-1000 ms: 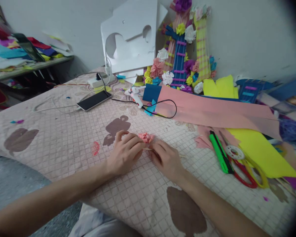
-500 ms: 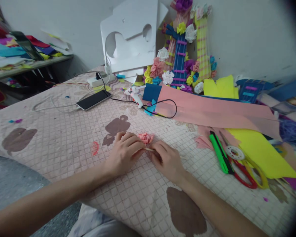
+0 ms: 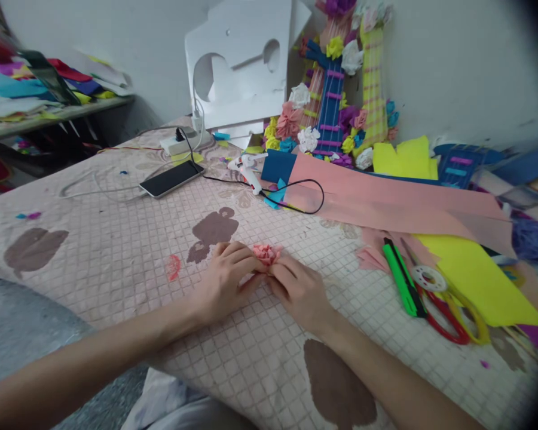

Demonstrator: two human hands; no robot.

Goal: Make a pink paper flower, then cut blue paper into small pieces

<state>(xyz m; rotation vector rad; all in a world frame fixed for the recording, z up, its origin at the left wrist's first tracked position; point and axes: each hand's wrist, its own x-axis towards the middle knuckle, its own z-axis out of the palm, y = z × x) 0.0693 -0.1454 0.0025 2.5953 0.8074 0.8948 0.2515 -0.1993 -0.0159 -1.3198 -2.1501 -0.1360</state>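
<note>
A small pink crepe-paper flower [image 3: 267, 254] is pinched between my two hands, low over the tablecloth [image 3: 233, 364]. My left hand [image 3: 231, 276] closes on its base from the left, thumb and forefinger together. From the right, my right hand [image 3: 302, 292] pinches the same base with its fingertips. The ruffled petals point away from me. Fingers hide the underside of the flower, so its lower end cannot be made out.
Beyond the hands lie a white glue gun [image 3: 250, 175] with a looping black cord and a phone [image 3: 172, 179]. To the right are pink paper [image 3: 399, 206], a green utility knife [image 3: 403, 278], scissors [image 3: 446, 316] and yellow paper [image 3: 484, 280]. Decorated paper guitars [image 3: 330, 107] lean against the wall.
My fingertips have come closer together under the flower, and the pale strip that showed between them is now covered. The flower's petals have turned slightly. The view has shifted a little.
</note>
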